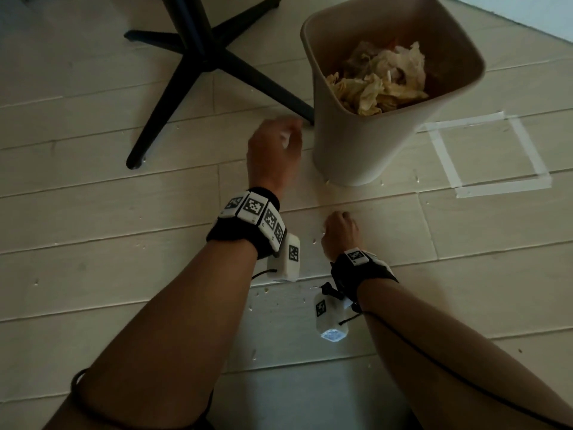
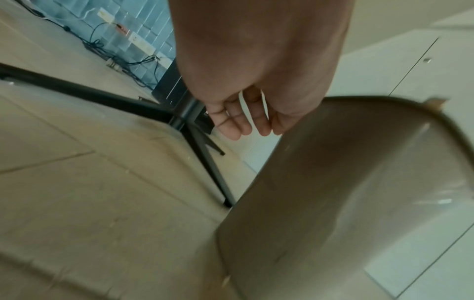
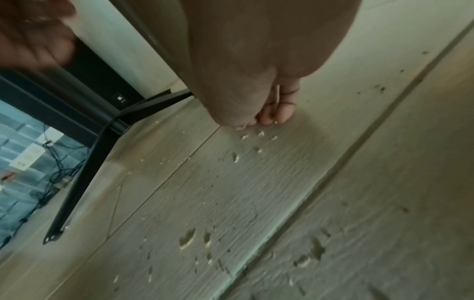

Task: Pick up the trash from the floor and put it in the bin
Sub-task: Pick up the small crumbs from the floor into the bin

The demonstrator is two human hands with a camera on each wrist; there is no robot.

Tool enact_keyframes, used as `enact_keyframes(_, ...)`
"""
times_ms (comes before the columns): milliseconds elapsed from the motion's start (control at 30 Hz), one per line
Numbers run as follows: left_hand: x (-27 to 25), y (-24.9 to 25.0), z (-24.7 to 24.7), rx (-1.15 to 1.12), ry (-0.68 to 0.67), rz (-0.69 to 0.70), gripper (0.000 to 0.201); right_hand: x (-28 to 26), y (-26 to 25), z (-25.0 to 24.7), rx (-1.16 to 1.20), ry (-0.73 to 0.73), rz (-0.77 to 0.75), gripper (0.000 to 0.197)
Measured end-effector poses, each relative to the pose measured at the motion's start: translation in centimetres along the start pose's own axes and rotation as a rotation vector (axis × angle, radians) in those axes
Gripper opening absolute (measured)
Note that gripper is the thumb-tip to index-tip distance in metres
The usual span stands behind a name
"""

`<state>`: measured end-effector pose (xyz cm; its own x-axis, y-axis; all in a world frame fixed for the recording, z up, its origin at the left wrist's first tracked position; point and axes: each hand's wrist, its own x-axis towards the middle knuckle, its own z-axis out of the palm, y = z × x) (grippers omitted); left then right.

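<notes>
A beige bin stands on the pale plank floor, part filled with crumpled paper trash. My left hand hangs just left of the bin's wall. Its fingers are loosely curled and hold nothing that I can see. My right hand is down on the floor in front of the bin. Its thumb and fingertips are drawn together in a pinch at a cluster of small pale crumbs. More crumbs lie scattered near my wrists.
A black star-shaped chair base stands left of the bin, with one leg ending right beside my left hand. A square of white tape marks the floor right of the bin. Cables run along the far wall.
</notes>
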<state>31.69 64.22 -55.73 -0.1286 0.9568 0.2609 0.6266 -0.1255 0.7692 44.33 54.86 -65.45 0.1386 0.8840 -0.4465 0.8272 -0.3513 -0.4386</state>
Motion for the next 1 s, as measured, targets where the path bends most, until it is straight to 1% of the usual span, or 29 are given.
enact_keyframes(100, -1.7, -2.5, 2.2, 0.091, -0.196, -0.149, 0.023, 0.4, 0.8, -0.9, 0.124, 0.053, 0.035, 0.025)
enact_keyframes(167, -2.8, -3.5, 3.7, 0.164, -0.311, -0.218, 0.026, 0.6, 1.2, -1.5, 0.198, 0.082, 0.042, 0.025)
enact_keyframes(267, -3.7, -3.9, 5.6, 0.22, -0.387, -0.297, 0.025, 1.0, 2.0, -2.1, 0.308, 0.126, 0.035, 0.021)
enact_keyframes(367, -3.8, -3.8, 7.2, 0.252, -0.414, -0.374, 0.026, 1.2, 3.0, -2.3, 0.403, 0.187, 0.048, 0.017)
enact_keyframes(500, -3.8, -3.5, 9.2, 0.33, -0.448, -0.41, 0.026, 1.1, 4.5, -2.5, 0.486, 0.23, 0.064, 0.016)
enact_keyframes(600, -3.5, -3.0, 10.4, 0.442, -0.419, -0.409, 0.022, 1.0, 5.3, -2.9, 0.531, 0.248, 0.061, 0.015)
enact_keyframes(733, -3.5, -2.2, 11.7, 0.553, -0.375, -0.391, 0.025, 1.0, 6.6, -3.7, 0.572, 0.264, 0.087, 0.012)
enact_keyframes(867, -3.8, -2.5, 12.2, 0.571, -0.424, -0.374, 0.027, 1.0, 6.8, -4.3, 0.626, 0.277, 0.129, 0.014)
enact_keyframes(1000, -4.2, -3.0, 11.9, 0.522, -0.472, -0.411, 0.03, 1.5, 6.2, -5.8, 0.697, 0.338, 0.117, 0.017)
